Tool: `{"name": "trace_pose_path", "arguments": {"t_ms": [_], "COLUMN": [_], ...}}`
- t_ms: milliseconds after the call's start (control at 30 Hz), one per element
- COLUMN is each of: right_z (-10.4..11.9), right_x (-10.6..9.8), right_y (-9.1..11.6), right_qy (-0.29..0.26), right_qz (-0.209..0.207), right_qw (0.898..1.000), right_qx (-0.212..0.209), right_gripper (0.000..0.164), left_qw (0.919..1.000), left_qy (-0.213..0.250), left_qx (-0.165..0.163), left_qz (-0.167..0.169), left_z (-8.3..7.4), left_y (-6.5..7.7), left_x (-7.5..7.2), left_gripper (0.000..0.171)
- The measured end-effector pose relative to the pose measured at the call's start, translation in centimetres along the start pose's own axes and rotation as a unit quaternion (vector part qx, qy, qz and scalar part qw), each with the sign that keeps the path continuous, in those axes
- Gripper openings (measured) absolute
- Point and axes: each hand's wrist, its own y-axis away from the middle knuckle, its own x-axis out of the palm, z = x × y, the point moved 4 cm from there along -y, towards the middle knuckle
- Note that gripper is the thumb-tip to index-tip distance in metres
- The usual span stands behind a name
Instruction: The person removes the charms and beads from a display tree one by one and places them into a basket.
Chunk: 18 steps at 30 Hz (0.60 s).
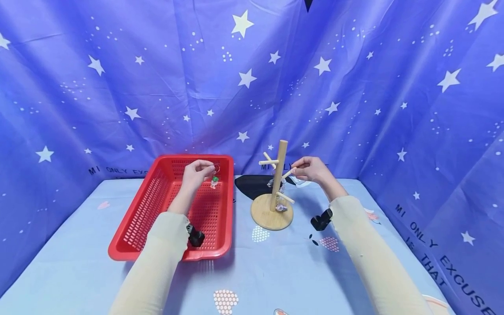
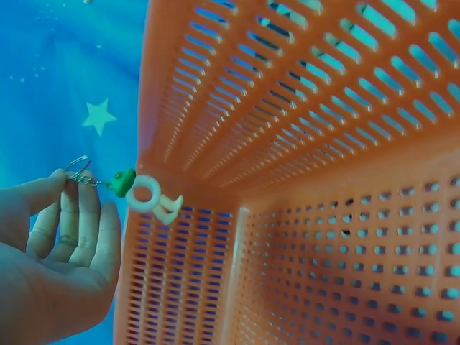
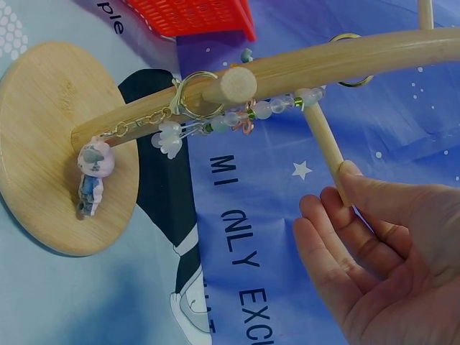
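Note:
My left hand (image 1: 194, 176) pinches the metal ring of a keychain (image 2: 123, 184) between thumb and forefinger, over the red basket (image 1: 230, 210). From the ring hangs a small figure with a green head, a white ring round its body and pale legs. On the right, my right hand (image 1: 313, 170) pinches the end of a wooden peg (image 3: 323, 136) on the wooden stand (image 1: 280, 173). A keychain with a pink-headed figure (image 3: 95, 176) in blue hangs from a lower peg. Beside it runs a strand of pale and green beads (image 3: 263, 110) on the stand.
The stand's round base (image 1: 263, 215) sits just right of the basket on a light blue patterned cloth (image 1: 252, 267). More pegs (image 1: 268, 162) stick out near the post's top. Behind hangs a blue star-printed curtain (image 1: 197, 78). Another gold ring (image 3: 352, 80) shows behind the post.

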Motion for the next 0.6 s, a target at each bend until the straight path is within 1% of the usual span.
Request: {"name": "trace_pose_path", "arguments": {"t_ms": [167, 333, 433, 533, 600], "right_z": [0.1, 0.2, 0.2, 0.1, 0.1], "right_x": [0.0, -0.1, -0.1, 0.0, 0.1], "right_y": [0.1, 0.1, 0.1, 0.1, 0.0], "right_qy": [0.007, 0.008, 0.009, 0.01, 0.009], "right_qz": [0.0, -0.001, -0.001, -0.001, -0.001], "right_qw": [1.0, 1.0, 1.0, 1.0, 1.0], "right_qx": [0.0, -0.006, -0.006, -0.005, -0.005], "right_gripper": [0.036, 0.034, 0.034, 0.034, 0.033], "left_qw": [0.9986, 0.9937, 0.9904, 0.9883, 0.9876], "left_qy": [-0.038, -0.084, -0.094, -0.091, -0.094], "left_qx": [-0.033, -0.057, -0.077, -0.097, -0.101], "left_qz": [0.017, 0.047, 0.066, 0.073, 0.074], "left_z": [1.2, 2.0, 2.5, 3.0, 3.3], "left_y": [-0.4, -0.7, -0.9, -0.9, -0.9], "left_x": [-0.1, 0.1, 0.3, 0.3, 0.3], "left_gripper": [0.024, 0.024, 0.025, 0.026, 0.026]}}
